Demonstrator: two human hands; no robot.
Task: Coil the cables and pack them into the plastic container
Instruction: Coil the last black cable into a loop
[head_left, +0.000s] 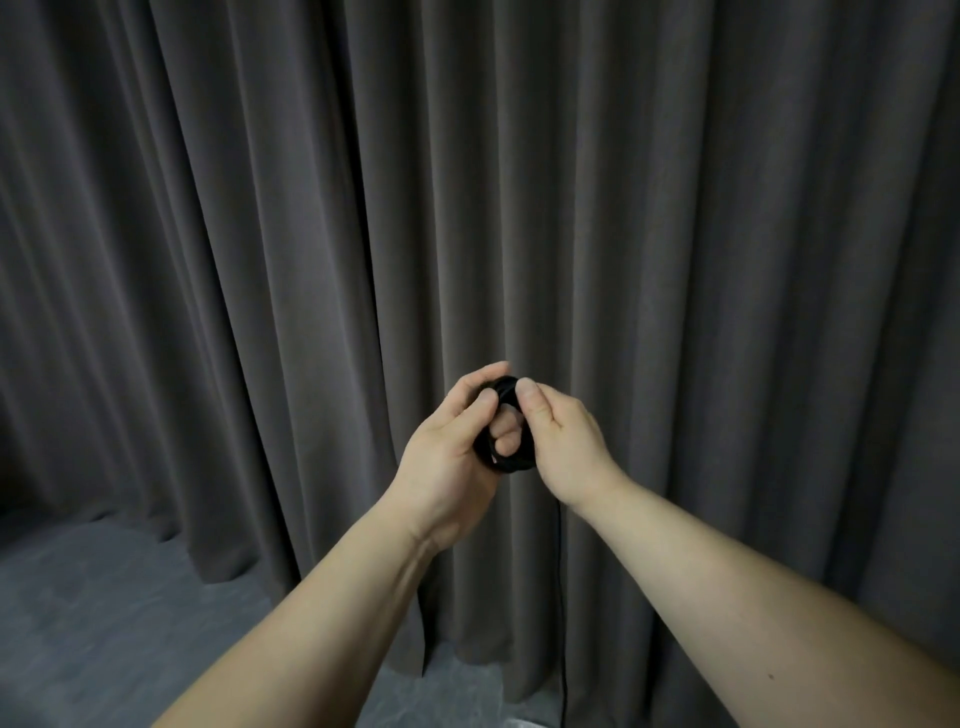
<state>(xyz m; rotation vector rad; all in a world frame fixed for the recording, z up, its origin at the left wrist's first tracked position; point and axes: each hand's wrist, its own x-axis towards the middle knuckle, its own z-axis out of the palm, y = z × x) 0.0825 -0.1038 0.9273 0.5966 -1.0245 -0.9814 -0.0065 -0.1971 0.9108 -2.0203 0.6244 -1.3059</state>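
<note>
A black cable wound into a small coil (511, 460) is held up in front of me, at mid-frame. My left hand (447, 457) grips the coil from the left, thumb on its upper loop and fingers curled behind it, one fingertip showing through the ring. My right hand (563, 441) pinches the top right of the coil between thumb and fingers. A loose black strand (562, 597) hangs straight down from the coil between my forearms. The plastic container is not in view.
A dark grey pleated curtain (519, 208) fills the background close behind my hands. Grey carpeted floor (104, 623) shows at the lower left. A pale edge (524, 722) peeks in at the bottom.
</note>
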